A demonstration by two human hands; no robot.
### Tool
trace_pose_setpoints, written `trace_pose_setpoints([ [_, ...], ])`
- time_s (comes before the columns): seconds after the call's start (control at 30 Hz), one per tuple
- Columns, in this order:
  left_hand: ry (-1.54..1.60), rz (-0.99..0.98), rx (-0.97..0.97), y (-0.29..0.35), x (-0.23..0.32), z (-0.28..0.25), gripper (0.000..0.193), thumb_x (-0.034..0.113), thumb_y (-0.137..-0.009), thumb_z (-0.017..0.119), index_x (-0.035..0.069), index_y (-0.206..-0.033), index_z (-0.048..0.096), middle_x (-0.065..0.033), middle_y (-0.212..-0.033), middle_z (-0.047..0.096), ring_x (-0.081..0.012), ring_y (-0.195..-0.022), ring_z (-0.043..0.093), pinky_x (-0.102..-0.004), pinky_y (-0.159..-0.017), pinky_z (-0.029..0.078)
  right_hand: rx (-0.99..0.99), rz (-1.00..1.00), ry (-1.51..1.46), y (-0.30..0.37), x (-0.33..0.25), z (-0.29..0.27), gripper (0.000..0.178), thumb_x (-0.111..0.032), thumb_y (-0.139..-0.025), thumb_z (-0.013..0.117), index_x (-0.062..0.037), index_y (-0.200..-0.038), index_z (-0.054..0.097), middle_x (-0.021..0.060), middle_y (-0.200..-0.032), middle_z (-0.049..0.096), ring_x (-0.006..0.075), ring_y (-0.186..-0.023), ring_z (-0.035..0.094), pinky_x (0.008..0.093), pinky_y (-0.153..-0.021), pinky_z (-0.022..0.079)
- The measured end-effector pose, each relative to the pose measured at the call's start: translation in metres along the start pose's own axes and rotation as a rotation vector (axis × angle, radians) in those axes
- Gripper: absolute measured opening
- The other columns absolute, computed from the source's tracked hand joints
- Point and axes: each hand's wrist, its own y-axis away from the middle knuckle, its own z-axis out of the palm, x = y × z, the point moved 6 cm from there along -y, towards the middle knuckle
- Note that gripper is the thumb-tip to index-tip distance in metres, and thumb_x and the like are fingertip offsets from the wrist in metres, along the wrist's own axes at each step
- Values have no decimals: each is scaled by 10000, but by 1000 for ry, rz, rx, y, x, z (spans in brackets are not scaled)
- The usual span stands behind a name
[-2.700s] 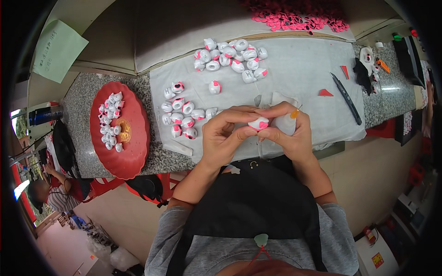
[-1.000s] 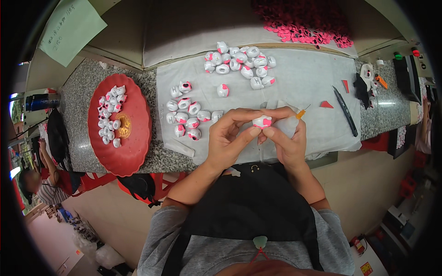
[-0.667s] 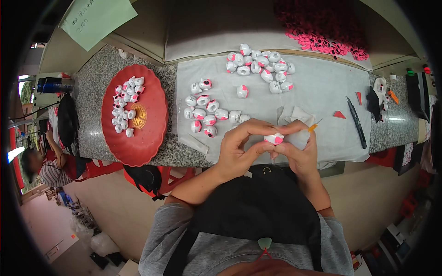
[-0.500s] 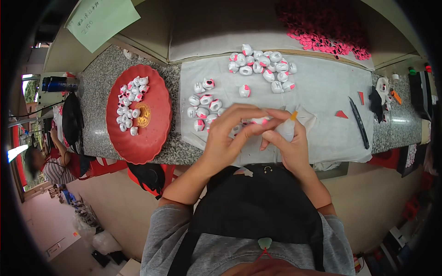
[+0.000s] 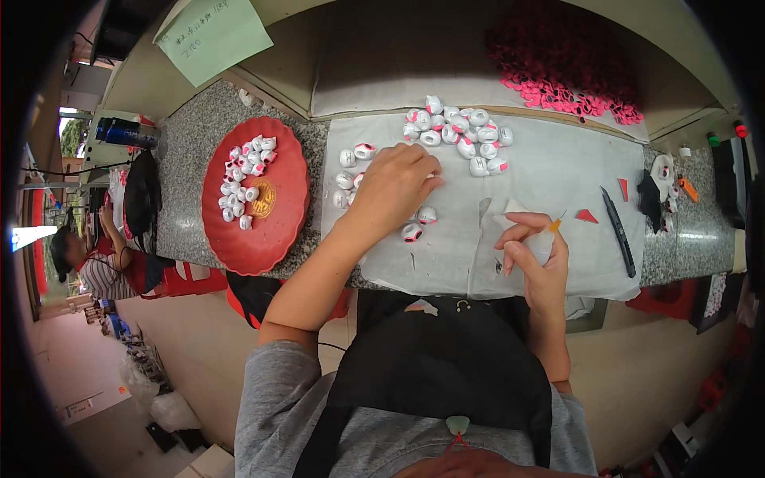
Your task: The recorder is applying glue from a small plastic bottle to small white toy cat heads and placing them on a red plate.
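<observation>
My left hand (image 5: 396, 182) rests low among small white bead-like pieces with pink patches. Its fingers curl down with thumb and forefinger close together; what they hold, if anything, is hidden under the hand. To its left are a few such pieces (image 5: 346, 158), and two more, one a white piece (image 5: 411, 232), sit just below it. My right hand (image 5: 535, 253) is closed around a small translucent squeeze bottle (image 5: 540, 247) with an orange needle tip pointing up. Beside that hand a crumpled white cloth (image 5: 500, 215) lies on the white sheet (image 5: 446, 267).
A red scalloped plate (image 5: 279, 231) carrying several white pieces stands at the left. More white pieces (image 5: 478, 118) cluster at the back. Many pink bits (image 5: 570, 99) lie behind them. On the right are a black pen (image 5: 617, 231) and red scraps (image 5: 587, 216). A person (image 5: 103, 259) is at far left.
My hands have moved apart. The left went from the bottle up and over the white pieces, the piece it held no longer in sight. My right hand shifted right, still holding the bottle.
</observation>
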Motion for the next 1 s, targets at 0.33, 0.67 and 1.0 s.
trace_pose_setpoints([
  [0.33, -62, 17, 273, -28, -21, -13, 197, 48, -670, 556, 46, -862, 513, -88, -818, 527, -251, -751, 515, -297, -649, 410, 78, -194, 3, 2, -9, -15, 523, -6, -635, 485, -52, -1101, 252, 123, -889, 394, 110, -519, 409, 179, -378, 329],
  [0.67, 1450, -379, 263, 6, -6, -13, 248, 45, -760, 438, 19, -1006, 438, -181, -992, 477, -179, -751, 519, -259, -655, 412, 146, -310, 187, 5, -31, -26, 367, -74, -677, 481, 20, -1016, 375, 140, -974, 367, 188, -681, 494, 245, -472, 460],
  [1.0, 1764, -331, 150, 30, 18, 37, 194, 70, -771, 455, 7, -955, 451, -226, -1070, 413, -183, -806, 513, -264, -686, 423, 316, -476, -168, 6, -56, -17, 331, -49, -608, 616, -30, -844, 386, 103, -826, 425, 124, -617, 445, 210, -435, 390],
])
